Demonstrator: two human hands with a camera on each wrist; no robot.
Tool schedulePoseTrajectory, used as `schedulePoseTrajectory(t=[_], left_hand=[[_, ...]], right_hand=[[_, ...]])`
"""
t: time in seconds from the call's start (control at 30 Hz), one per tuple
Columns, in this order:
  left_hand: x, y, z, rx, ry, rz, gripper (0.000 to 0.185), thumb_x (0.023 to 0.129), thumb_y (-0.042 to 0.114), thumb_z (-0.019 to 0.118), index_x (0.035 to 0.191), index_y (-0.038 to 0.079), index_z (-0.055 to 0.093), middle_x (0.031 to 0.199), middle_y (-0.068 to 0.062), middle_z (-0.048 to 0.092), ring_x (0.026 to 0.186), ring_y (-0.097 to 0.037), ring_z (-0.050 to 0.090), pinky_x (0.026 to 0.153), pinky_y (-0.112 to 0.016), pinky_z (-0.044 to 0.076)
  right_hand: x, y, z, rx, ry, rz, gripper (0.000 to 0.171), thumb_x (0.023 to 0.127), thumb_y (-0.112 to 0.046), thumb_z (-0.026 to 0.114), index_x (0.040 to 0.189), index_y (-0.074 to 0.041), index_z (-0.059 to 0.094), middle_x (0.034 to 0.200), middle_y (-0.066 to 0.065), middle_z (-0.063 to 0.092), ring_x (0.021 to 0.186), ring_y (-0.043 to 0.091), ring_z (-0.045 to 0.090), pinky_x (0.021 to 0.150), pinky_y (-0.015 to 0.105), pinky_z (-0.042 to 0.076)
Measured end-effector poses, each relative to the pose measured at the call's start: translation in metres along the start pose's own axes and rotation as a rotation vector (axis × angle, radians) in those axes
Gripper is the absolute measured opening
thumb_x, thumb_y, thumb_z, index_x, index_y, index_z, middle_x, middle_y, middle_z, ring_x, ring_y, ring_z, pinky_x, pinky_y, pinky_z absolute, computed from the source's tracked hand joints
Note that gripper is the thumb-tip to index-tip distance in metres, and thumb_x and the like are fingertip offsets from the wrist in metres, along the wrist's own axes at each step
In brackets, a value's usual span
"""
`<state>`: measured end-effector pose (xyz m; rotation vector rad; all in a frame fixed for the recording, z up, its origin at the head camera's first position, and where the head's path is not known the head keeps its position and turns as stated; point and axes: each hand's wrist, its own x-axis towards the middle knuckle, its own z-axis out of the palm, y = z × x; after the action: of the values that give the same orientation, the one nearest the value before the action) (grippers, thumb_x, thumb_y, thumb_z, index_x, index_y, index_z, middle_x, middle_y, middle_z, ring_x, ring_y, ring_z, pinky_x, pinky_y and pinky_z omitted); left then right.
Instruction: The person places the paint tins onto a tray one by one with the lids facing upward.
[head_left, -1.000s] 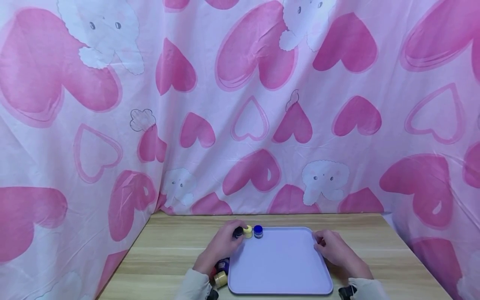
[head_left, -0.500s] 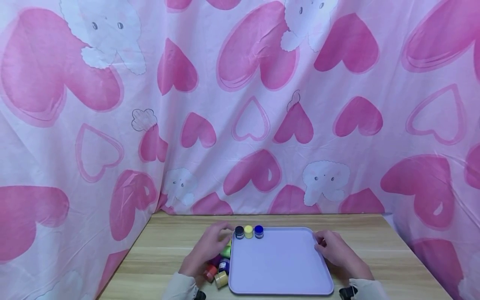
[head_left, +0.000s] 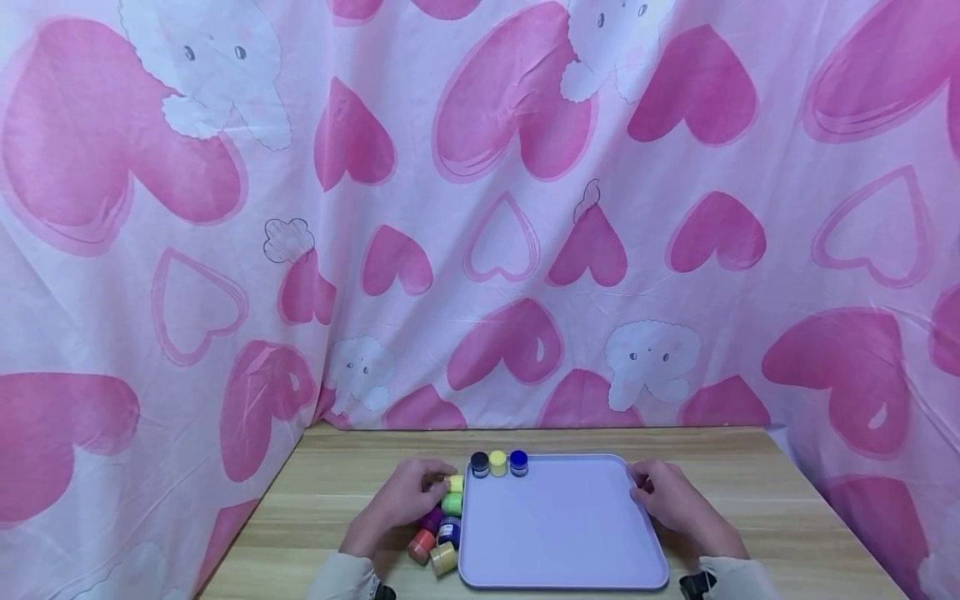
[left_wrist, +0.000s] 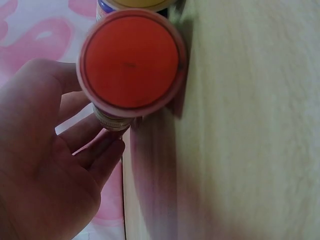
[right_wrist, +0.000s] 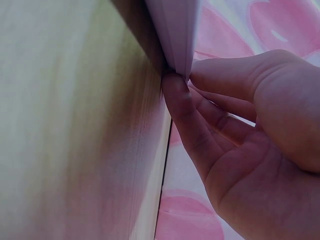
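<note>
Resting on the wooden counter (head_left: pixel 337 500), the left hand (head_left: pixel 397 504) curled its fingers (head_left: pixel 433 481) round a small yellow-capped paint pot (head_left: pixel 455 483) just outside the left rim of the flat lilac plastic tray (head_left: pixel 562 533). Below those fingers stood a green-capped pot (head_left: pixel 452 503), then purple (head_left: pixel 431 521), blue (head_left: pixel 448 530), orange (head_left: pixel 421 546) and ochre (head_left: pixel 443 558) pots clustered by the palm. Beyond the fingertips, inside the tray's far-left corner, a black-capped pot (head_left: pixel 480 464), a yellow pot (head_left: pixel 498 462) and a dark-blue pot (head_left: pixel 518 462) sat in a row. The right hand (head_left: pixel 675 504) pinched the tray's right rim between thumb and fingers (right_wrist: pixel 180 100).
</note>
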<state>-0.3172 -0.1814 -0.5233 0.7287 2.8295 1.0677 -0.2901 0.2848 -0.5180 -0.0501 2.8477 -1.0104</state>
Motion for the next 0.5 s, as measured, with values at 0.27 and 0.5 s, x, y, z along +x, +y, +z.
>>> schedulePoseTrajectory(t=[0.27,0.5], left_hand=[[0.0004,-0.0037,0.0007,-0.01,0.001,-0.009,0.027,0.105,0.022,0.07,0.13,0.014,0.076,0.125,-0.001,0.079,0.118,-0.023,0.073,0.106,-0.053,0.06],[0.0016,-0.0041,0.0004,-0.057,-0.007,-0.006,0.024,0.104,0.02,0.072,0.128,0.015,0.076,0.121,0.001,0.078,0.116,-0.022,0.073,0.107,-0.055,0.06]], right_hand=[[0.001,0.0012,0.0001,-0.001,-0.002,0.001,0.038,0.1,0.003,0.071,0.138,0.006,0.068,0.106,0.008,0.075,0.091,0.019,0.066,0.084,0.041,0.068],[0.0008,0.0018,0.0,0.004,-0.002,0.0,0.038,0.1,0.003,0.071,0.137,0.006,0.069,0.106,0.008,0.075,0.091,0.019,0.066,0.083,0.041,0.068]])
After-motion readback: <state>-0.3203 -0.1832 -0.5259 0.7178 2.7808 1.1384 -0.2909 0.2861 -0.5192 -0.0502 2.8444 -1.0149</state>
